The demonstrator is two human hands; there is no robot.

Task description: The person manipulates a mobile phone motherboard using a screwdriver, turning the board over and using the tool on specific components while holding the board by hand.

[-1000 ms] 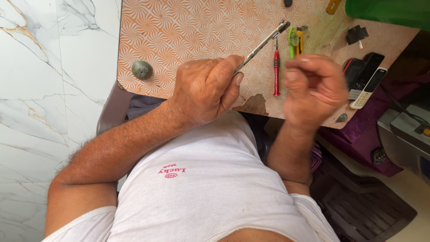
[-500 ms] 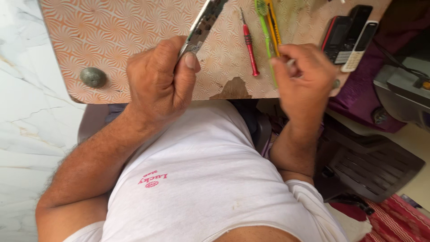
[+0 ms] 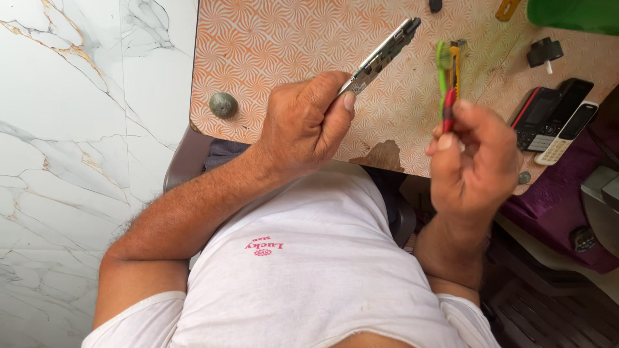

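While both hands hover over the patterned table (image 3: 277, 45), the whole thing comes down to how the phone body (image 3: 382, 55) sits relative to the red screwdriver (image 3: 448, 106); the left hand (image 3: 303, 125) is closed around the near end of that slim silver phone, thumb and fingers pinching it edge-on, so its long axis runs up and away to the right, out past the fingertips; the right hand (image 3: 474, 164) is curled shut on the screwdriver's handle, pinched between thumb and forefinger, shaft pointing up and away from the palm; I can't tell exactly where the tip ends because it overlaps the green and yellow tools (image 3: 442, 61) lying just beyond it; so the phone lies to the left of the right hand, with a clear gap between them, and its far end angles toward the screwdriver's line; two more handsets (image 3: 554, 119) sit off to the right of the right hand.
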